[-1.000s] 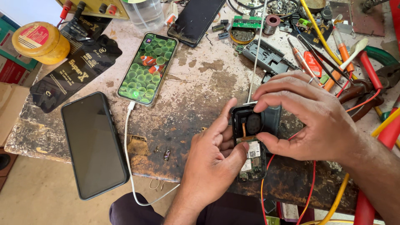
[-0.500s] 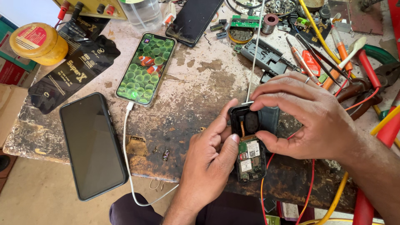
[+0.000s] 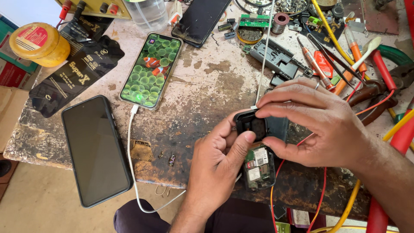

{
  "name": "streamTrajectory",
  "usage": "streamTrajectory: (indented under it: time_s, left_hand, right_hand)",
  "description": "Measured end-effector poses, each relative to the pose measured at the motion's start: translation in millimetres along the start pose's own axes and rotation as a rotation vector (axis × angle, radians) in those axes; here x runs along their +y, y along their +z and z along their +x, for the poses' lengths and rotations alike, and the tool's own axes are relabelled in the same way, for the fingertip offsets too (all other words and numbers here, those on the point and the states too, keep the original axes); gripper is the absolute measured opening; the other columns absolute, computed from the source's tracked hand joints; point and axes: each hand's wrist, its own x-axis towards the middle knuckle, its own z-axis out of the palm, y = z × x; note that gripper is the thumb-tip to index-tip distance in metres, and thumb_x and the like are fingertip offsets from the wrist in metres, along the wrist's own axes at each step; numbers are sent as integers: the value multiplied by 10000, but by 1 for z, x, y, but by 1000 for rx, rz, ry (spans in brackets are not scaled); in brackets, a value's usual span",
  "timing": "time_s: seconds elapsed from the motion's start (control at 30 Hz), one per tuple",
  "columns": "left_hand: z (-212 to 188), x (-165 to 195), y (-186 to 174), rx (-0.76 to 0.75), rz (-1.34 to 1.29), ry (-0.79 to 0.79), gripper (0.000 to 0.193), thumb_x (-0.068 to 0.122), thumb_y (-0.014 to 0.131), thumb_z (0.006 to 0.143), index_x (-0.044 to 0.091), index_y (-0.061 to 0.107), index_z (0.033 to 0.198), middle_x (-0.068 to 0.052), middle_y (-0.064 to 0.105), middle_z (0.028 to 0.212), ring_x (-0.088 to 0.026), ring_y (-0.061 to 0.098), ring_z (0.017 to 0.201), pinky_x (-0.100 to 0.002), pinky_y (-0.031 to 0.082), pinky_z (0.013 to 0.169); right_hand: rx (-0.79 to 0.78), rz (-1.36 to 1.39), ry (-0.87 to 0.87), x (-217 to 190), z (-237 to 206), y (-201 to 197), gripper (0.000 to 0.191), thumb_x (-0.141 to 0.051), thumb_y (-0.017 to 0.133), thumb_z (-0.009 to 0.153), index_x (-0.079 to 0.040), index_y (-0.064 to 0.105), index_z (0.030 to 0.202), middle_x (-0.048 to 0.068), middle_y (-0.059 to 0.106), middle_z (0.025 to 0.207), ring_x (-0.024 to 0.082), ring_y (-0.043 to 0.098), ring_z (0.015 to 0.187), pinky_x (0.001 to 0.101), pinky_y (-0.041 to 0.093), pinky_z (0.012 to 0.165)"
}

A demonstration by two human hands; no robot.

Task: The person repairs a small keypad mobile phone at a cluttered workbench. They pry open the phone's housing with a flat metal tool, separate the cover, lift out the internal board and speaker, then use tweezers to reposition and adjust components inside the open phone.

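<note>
Left hand point(image 3: 217, 172): comes up from 6 o'clock; its thumb presses the face of a small black casing point(image 3: 258, 128) and its grip is closed on that casing's lower left side.
Right hand point(image 3: 321, 125): reaches in from 4 o'clock, fingers curled over the top of the casing, thumb beneath, grip narrow and holding it.
Casing: just right of the tabletop point(image 3: 207, 95) centre, lifted a little above the worn surface, with a white wire point(image 3: 263, 56) running from it toward 12 o'clock.
Circuit board point(image 3: 258, 166): green, lying right under the casing near the front edge.
Edges: the front edge runs just under the hands; the dark phone point(image 3: 95, 149) at 8 o'clock hangs over it.
Open room: a bare patch of tabletop between the lit phone point(image 3: 151, 71) at 10 o'clock and the hands; the 1 to 3 o'clock side is crowded with screwdrivers point(image 3: 317, 64), pliers point(image 3: 379, 86) and red and yellow cables.
Other things: yellow tub point(image 3: 41, 43) at 10 o'clock by the left edge; white charging cable point(image 3: 131, 164) looping off the front edge.
Change: compared with half a second ago, both hands keep the same hold and the casing sits in the same spot; the phones have not moved.
</note>
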Motion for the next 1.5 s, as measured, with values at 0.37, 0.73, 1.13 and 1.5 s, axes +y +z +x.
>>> streamTrajectory:
  time_s: [0.37, 0.73, 1.13, 1.5]
  left_hand:
    - [-1, -11, -2, -12, -170, 100, 405, 139, 562, 1063, -29, 566, 1431, -87, 721, 1227, -110, 664, 1128, -282, 544, 1016]
    - [-3, -12, -4, -81, -183, 91, 389, 110, 571, 1077, -54, 573, 1430, -93, 734, 1203, -105, 647, 1117, -278, 534, 998]
    - [1, -13, -3, -36, -246, 86, 429, 124, 569, 1061, -38, 543, 1458, -110, 716, 1244, -130, 662, 1151, -290, 519, 1037]
    - [2, -7, 4, 32, -111, -29, 664, -9, 736, 876, 27, 490, 1492, -113, 739, 1211, -90, 690, 1058, -242, 575, 913]
  right_hand:
    - [-35, 1128, 715, 16, -15, 11, 399, -69, 720, 912, 87, 658, 1273, 168, 719, 1114, 159, 697, 1021, 304, 575, 897]
    - [2, 1110, 694, 18, -29, 19, 171, 10, 710, 922, 85, 684, 1074, 113, 653, 1130, 128, 640, 1010, 265, 530, 851]
    - [-55, 1262, 784, 24, -23, 13, 352, -55, 690, 916, 63, 648, 1245, 97, 717, 1034, 143, 674, 951, 284, 548, 846]
    - [-91, 1155, 776, 22, -19, 11, 438, -107, 698, 891, -29, 623, 1316, 48, 732, 1133, 91, 685, 1002, 247, 569, 856]
